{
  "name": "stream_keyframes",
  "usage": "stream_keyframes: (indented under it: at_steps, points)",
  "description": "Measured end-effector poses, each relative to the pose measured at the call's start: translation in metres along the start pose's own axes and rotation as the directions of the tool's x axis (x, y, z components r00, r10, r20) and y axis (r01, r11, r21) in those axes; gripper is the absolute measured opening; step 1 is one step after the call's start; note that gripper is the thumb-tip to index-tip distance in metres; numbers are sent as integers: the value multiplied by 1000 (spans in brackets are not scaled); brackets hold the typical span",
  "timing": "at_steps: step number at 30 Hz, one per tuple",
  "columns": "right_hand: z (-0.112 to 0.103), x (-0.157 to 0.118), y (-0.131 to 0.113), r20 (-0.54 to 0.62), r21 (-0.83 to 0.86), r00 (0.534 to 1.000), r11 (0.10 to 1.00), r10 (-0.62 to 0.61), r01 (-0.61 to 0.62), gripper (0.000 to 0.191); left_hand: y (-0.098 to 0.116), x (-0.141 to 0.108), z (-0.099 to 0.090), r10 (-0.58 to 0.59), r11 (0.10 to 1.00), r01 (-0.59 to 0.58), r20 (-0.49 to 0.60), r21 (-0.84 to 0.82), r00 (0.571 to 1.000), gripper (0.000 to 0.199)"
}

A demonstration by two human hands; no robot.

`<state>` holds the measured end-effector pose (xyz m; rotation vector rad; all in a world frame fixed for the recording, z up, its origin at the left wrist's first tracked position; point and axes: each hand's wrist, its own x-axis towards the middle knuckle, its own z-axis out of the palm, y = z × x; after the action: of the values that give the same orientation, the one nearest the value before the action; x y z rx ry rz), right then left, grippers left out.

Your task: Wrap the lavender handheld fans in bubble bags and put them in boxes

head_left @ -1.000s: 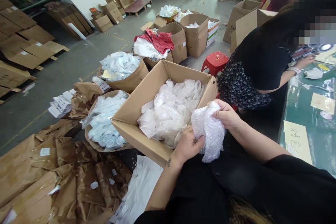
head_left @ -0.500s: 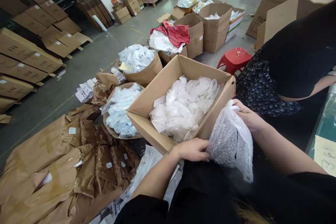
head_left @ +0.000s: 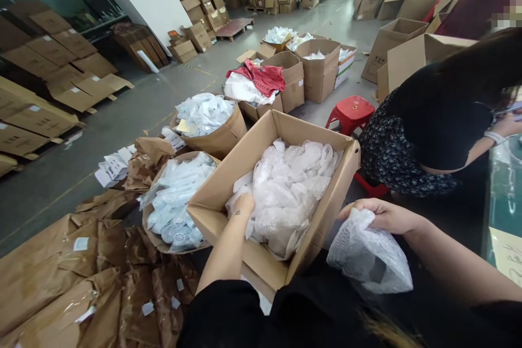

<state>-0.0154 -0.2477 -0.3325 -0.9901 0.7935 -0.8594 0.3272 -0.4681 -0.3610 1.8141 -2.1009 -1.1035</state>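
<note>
My right hand (head_left: pixel 381 215) is closed on the gathered top of a bubble wrap bag (head_left: pixel 371 261), which hangs in front of my body, to the right of an open cardboard box (head_left: pixel 256 263). Clear bubble wrap bags (head_left: pixel 289 185) lie heaped inside that box. Reaching over its near left wall, my left hand (head_left: pixel 243 204) touches the left side of the heap. Its fingers are hidden, so I cannot tell whether they grip anything.
Left of the box stand containers of bluish plastic-wrapped items (head_left: pixel 179 201) and brown wrapped packages (head_left: pixel 93 277). A red stool (head_left: pixel 351 111) stands beyond the box. At right sits a person in dark clothing (head_left: pixel 436 125), beside a green-topped table (head_left: pixel 505 190).
My left hand has left the held bag and moved left into the box. My right hand keeps the bag, now lower and tilted. The view has shifted, showing more of the background.
</note>
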Motion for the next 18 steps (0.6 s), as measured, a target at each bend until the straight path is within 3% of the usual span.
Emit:
stream_keyframes:
  at_steps: [2, 4, 8, 10, 13, 16, 18]
  points:
    - [2, -3, 8, -18, 60, 999, 998, -34, 35, 21, 17, -5, 2, 5, 1000, -6, -78, -14, 997, 12]
    - [9, 0, 15, -49, 134, 994, 985, -101, 107, 23, 40, -18, 13, 68, 979, -91, -128, -184, 989, 17]
    - [27, 11, 16, -76, 63, 977, 977, -200, 205, 22, 89, -71, 53, 184, 754, -255, -178, -605, 967, 30]
    - [31, 11, 10, -116, 7, 958, 964, -262, 265, 21, 108, -103, 70, 207, 731, -267, -169, -628, 964, 30]
    - [33, 4, 0, -178, 13, 925, 939, -337, 345, 21, 125, -144, 84, 305, 799, -317, -109, -511, 946, 25]
    - [35, -7, -7, -232, 19, 906, 929, -355, 369, 18, 133, -168, 90, 358, 807, -367, -110, -462, 927, 23]
    - [37, -14, -11, -337, 18, 859, 910, -385, 415, 17, 137, -176, 97, 327, 791, -311, -65, -528, 943, 35]
